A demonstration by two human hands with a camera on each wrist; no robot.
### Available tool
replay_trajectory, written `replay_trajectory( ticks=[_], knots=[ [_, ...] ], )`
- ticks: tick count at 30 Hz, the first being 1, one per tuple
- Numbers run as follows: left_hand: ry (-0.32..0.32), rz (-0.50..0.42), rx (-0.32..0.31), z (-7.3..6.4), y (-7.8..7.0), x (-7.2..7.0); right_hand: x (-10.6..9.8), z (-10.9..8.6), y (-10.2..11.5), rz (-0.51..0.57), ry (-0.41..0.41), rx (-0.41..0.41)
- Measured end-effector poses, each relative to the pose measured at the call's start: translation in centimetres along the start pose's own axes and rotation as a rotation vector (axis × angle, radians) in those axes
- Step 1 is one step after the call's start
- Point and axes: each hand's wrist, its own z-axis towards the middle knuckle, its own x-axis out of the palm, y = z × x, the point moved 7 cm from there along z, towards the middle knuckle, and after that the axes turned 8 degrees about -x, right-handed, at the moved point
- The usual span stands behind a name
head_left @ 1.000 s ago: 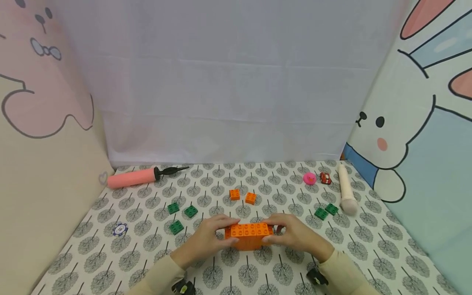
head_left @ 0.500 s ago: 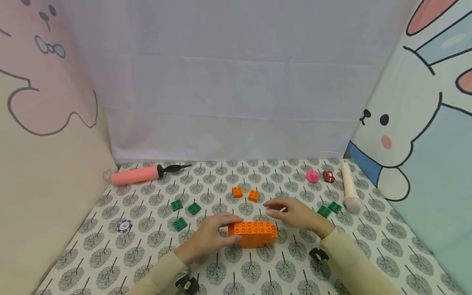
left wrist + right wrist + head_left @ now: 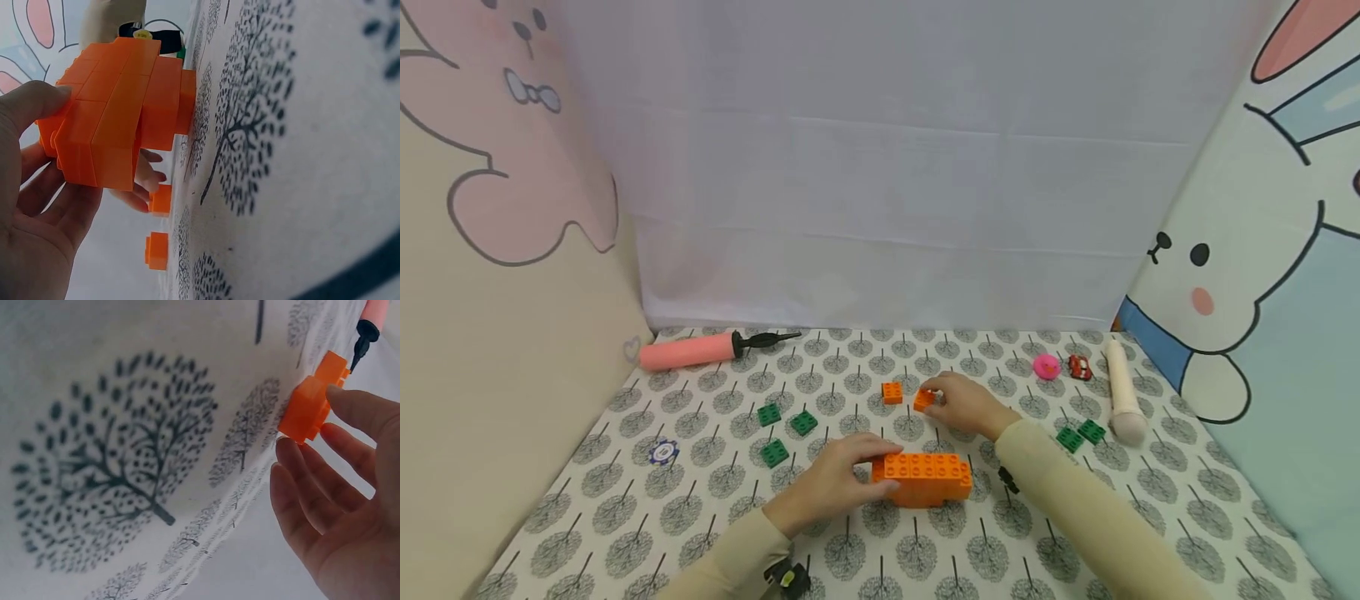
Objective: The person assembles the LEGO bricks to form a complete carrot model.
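Observation:
My left hand [image 3: 831, 485] holds the left end of a block built of orange toy bricks [image 3: 922, 483], thumb on the near side and fingers on the far side. In the left wrist view this built block [image 3: 109, 103] is stepped, narrowing toward the tablecloth. Farther back, my right hand [image 3: 968, 405] pinches a small loose orange brick [image 3: 922, 401]; in the right wrist view the thumb is on one side of that brick [image 3: 306, 409] and fingertips on the other. A second loose orange brick [image 3: 892, 392] lies just left of it.
Several green bricks [image 3: 774, 453] lie to the left, and two more green bricks [image 3: 1069, 439] to the right. A poker chip [image 3: 663, 452], a pink pump [image 3: 688, 352], a pink duck [image 3: 1047, 367], a red toy car [image 3: 1080, 367] and a white microphone-shaped thing [image 3: 1123, 392] surround the work.
My right hand has let go of the built block's right end and reached back to the small orange brick, which it pinches. The left hand has kept its hold on the block.

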Motion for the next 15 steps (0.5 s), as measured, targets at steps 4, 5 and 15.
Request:
replay_trajectory(
  ticks=[4, 5, 15],
  knots=[
    [0.009, -0.013, -0.010, 0.0, 0.0, 0.3, 0.3, 0.2, -0.3, 0.013, -0.012, -0.006],
    [0.010, -0.017, -0.010, 0.0, 0.0, 0.3, 0.3, 0.2, -0.4, 0.020, -0.015, -0.009],
    [0.017, -0.047, 0.002, 0.1, 0.0, 0.3, -1.3, -1.5, 0.8, 0.086, -0.043, -0.122]
  ],
)
